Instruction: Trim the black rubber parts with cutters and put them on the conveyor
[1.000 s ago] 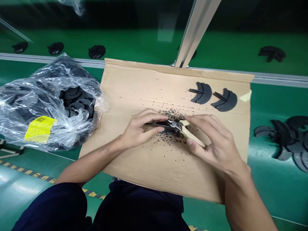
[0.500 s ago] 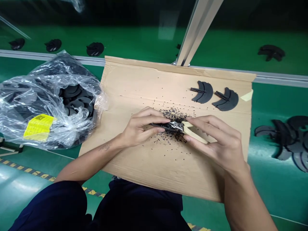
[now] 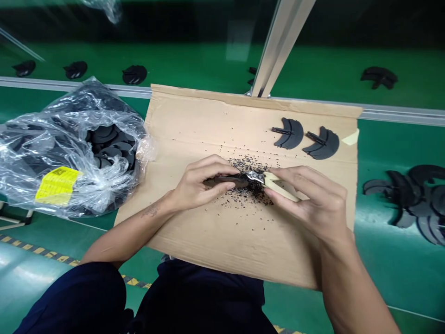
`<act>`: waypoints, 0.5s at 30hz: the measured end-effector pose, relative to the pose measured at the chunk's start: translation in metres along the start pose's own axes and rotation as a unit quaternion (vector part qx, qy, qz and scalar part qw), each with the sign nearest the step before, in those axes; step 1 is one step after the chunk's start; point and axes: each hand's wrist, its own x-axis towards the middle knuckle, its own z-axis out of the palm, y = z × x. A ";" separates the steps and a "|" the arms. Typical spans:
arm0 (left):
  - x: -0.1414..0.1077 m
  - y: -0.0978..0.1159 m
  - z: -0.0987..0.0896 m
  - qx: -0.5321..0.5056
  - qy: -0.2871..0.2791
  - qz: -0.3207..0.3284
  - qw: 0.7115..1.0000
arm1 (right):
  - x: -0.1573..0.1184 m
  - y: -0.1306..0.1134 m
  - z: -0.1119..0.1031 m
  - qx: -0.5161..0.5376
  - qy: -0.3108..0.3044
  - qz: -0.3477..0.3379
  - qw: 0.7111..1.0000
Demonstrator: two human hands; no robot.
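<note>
Between the thumb and fingers of my left hand [image 3: 200, 183] is a black curved plastic part [image 3: 225, 181], held low over the cardboard sheet [image 3: 194, 232]. My right hand [image 3: 313, 199] grips cream-handled cutting pliers [image 3: 278, 185], whose metal jaws [image 3: 256, 176] meet the part's right end. Whether the jaws are closed on it I cannot tell. Under both hands lies a heap of small black trimmings [image 3: 257, 192], scattered outward. Two black curved parts with thin stems, a left one [image 3: 290, 133] and a right one [image 3: 323, 143], rest on the cardboard's upper right.
A clear plastic bag [image 3: 69, 134] with a yellow label [image 3: 58, 185] lies at left, full of dark parts. Several black parts [image 3: 413, 199] are piled on the green surface at right. A metal post [image 3: 283, 46] rises behind the cardboard.
The black part in my left hand has turned, showing more of its flat face. The pliers' jaws have shifted slightly along its end. The view has moved a little.
</note>
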 end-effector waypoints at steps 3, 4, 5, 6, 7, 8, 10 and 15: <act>-0.001 0.000 0.001 0.000 -0.021 -0.004 1.000 | 0.001 0.004 0.002 -0.063 0.010 -0.015 0.998; -0.002 0.000 0.002 0.000 -0.034 -0.003 0.999 | 0.002 0.004 0.002 -0.083 0.012 -0.028 0.996; -0.003 0.000 0.003 0.005 -0.047 -0.003 0.999 | 0.003 0.004 0.002 -0.101 0.015 -0.040 0.994; -0.004 0.000 0.005 0.012 -0.057 -0.006 0.998 | 0.003 0.003 0.003 -0.118 0.016 -0.052 0.992; -0.005 -0.001 0.006 0.022 -0.065 -0.012 0.998 | 0.004 0.002 0.003 -0.134 0.011 -0.060 0.989; -0.006 -0.001 0.007 0.033 -0.068 -0.017 0.997 | 0.004 0.001 0.003 -0.150 0.004 -0.064 0.987; -0.006 -0.002 0.007 0.053 -0.061 -0.019 0.997 | 0.004 0.000 0.002 -0.172 -0.006 -0.066 0.983; -0.003 -0.001 0.003 0.082 0.002 -0.043 0.996 | 0.002 0.001 0.002 -0.141 0.000 -0.031 0.989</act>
